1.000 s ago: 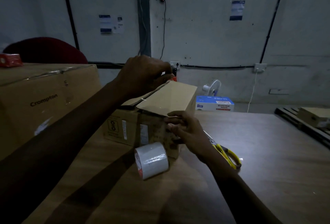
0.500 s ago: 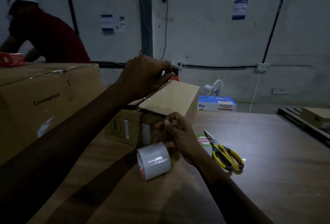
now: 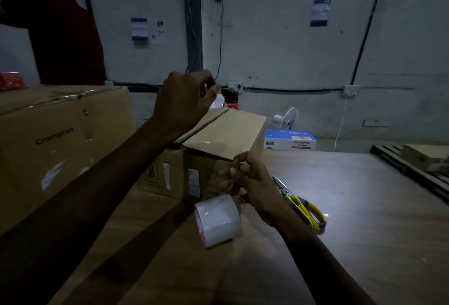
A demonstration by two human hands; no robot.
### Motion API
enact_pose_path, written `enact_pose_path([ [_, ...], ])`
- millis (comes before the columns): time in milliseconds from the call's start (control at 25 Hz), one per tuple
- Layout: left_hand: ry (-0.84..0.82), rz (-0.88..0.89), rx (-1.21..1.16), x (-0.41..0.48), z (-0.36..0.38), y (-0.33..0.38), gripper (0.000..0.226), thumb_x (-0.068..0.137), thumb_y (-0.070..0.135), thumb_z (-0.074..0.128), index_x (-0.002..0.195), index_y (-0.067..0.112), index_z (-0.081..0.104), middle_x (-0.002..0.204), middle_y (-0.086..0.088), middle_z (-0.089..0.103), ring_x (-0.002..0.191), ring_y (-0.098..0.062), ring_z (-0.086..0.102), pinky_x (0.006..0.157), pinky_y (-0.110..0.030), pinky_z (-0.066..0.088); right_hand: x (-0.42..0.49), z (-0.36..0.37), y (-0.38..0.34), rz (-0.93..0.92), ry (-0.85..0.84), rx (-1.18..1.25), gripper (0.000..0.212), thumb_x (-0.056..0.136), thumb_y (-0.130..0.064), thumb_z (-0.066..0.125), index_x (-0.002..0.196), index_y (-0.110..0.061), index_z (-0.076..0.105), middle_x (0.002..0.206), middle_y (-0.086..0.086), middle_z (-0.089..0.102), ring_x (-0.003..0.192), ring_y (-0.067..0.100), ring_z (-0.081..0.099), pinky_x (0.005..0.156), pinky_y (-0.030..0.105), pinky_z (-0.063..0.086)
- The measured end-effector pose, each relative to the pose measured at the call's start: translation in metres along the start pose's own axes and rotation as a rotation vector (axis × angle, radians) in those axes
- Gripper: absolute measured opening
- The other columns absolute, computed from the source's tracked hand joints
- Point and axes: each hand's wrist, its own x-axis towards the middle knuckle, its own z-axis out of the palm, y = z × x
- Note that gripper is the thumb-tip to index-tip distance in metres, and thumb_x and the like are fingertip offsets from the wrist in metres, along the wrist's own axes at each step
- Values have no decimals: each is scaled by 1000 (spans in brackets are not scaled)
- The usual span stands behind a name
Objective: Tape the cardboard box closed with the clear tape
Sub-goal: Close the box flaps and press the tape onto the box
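Observation:
A small cardboard box (image 3: 226, 132) lies on the wooden table (image 3: 364, 207), its top flaps slightly raised along the seam. My left hand (image 3: 184, 103) hovers over the box's far end with thumb and fingers pinched; a pale glint of clear tape shows under the fingertips. At the box's near front corner my right hand (image 3: 250, 183) has its fingers curled in a pinch just above the tape roll (image 3: 217, 222). The whitish roll sits tilted below that hand, close to the box's front face.
Yellow-handled scissors (image 3: 301, 205) lie right of my right hand. A large Crompton carton (image 3: 60, 139) stands to the left. A person in a red shirt (image 3: 60, 37) stands behind it. A blue-white box (image 3: 290, 140) and a fan sit beyond the table; a pallet (image 3: 413, 171) is at right.
My left hand has lifted off the box's top flap, staying pinched. My right hand has come off the box's front face and curled above the roll. The person behind has stood up.

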Motion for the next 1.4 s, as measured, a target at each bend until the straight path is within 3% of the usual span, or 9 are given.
enact_pose_path([
  [120, 80, -62, -19, 2, 5, 7, 20, 94, 26, 61, 96, 8, 70, 76, -9, 70, 58, -7, 51, 57, -11, 35, -7, -15, -7, 11, -10, -115, 22, 91, 4, 53, 106, -12, 48, 111, 14, 65, 95, 31, 67, 70, 51, 58],
  [200, 137, -97, -51, 3, 10, 13, 21, 94, 25, 60, 93, 7, 70, 74, -9, 70, 56, -11, 55, 60, -20, 44, -11, -24, -10, 20, -28, -153, 35, 87, 8, 54, 112, -15, 47, 116, 14, 62, 102, 33, 65, 76, 58, 55],
  [440, 258, -203, -180, 4, 29, 30, 25, 96, 26, 57, 94, 3, 69, 78, -13, 72, 60, -21, 66, 54, -28, 51, -22, -40, -20, -121, 177, -417, 36, 84, 9, 58, 109, -13, 47, 105, 7, 69, 90, 28, 68, 75, 51, 57],
  [560, 296, -277, -309, 3, 45, 41, 27, 97, 31, 54, 96, 7, 66, 77, -6, 69, 58, -15, 66, 51, -29, 53, -31, -61, -37, -76, 267, -539, 44, 84, 9, 57, 104, -29, 46, 105, -1, 68, 81, 15, 69, 73, 40, 60],
  [640, 310, -323, -418, 2, 60, 57, 25, 97, 31, 53, 95, 9, 65, 70, 1, 63, 50, -6, 62, 42, -19, 49, -36, -83, -50, -76, 343, -671, 54, 81, 11, 58, 96, -39, 43, 99, -5, 68, 77, 12, 68, 71, 34, 57],
  [880, 311, -501, -682, -5, 119, 113, 25, 96, 26, 54, 82, 7, 61, 52, 9, 58, 38, -6, 59, 40, -27, 45, -60, -150, -70, 58, 501, -1043, 53, 76, 10, 56, 96, -35, 39, 94, -4, 69, 72, 16, 59, 65, 28, 45],
  [1080, 270, -615, -753, -24, 157, 135, 24, 96, 28, 54, 78, 12, 57, 49, 8, 58, 37, -9, 59, 45, -29, 46, -76, -202, -70, 265, 561, -1255, 49, 75, 6, 52, 92, -38, 37, 92, 1, 67, 75, 22, 58, 62, 26, 39],
  [1240, 139, -591, -707, -48, 167, 136, 20, 97, 29, 54, 81, 18, 59, 53, 5, 61, 37, -10, 60, 42, -27, 47, -64, -211, -47, 405, 475, -1549, 40, 79, 0, 52, 108, -24, 41, 98, 10, 60, 79, 29, 56, 60, 34, 41],
  [1400, 72, -571, -698, -67, 166, 129, 20, 96, 26, 55, 82, 14, 63, 53, 8, 59, 35, -9, 58, 39, -19, 41, -43, -198, -17, 496, 401, -1726, 46, 82, -2, 50, 122, -22, 39, 103, 13, 56, 89, 36, 54, 69, 39, 40],
])
